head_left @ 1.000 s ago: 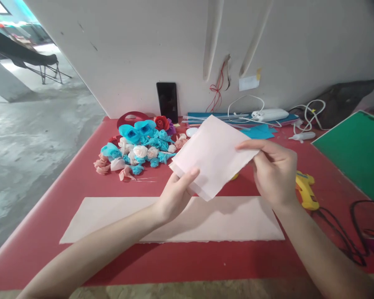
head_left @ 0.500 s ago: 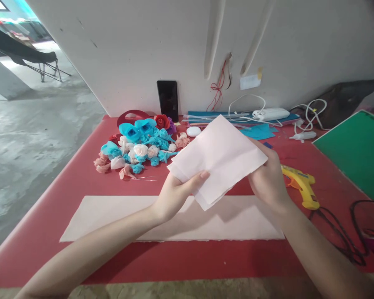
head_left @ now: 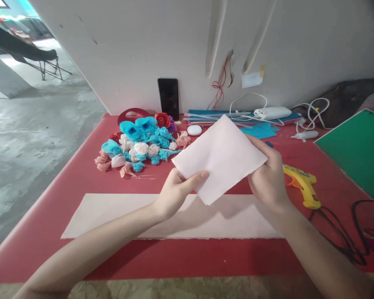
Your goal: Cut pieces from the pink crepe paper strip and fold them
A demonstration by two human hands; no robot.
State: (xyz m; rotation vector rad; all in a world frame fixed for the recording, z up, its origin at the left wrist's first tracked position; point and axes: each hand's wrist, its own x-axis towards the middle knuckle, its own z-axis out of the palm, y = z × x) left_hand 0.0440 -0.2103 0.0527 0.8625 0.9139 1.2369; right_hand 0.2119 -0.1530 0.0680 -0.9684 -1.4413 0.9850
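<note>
Between my hands a pale pink square of paper (head_left: 221,155) is held up above the table, one corner pointing away from me. My left hand (head_left: 176,191) grips its near left side, thumb on top and fingers underneath. At the right corner my right hand (head_left: 268,174) holds the same paper; most of its fingers are hidden behind it. Below lies a long pale pink paper strip (head_left: 112,216), flat on the red table and partly covered by my left forearm.
Blue, white, pink and red paper flowers (head_left: 140,145) are heaped at the left. A black phone (head_left: 168,97) leans on the wall. On the right are a yellow glue gun (head_left: 307,187) with a black cord and a green board (head_left: 355,145). A white power strip (head_left: 272,112) lies behind.
The paper's layers, offset at the lower left edge before, now line up as one square. Both hands have stayed in nearly the same place.
</note>
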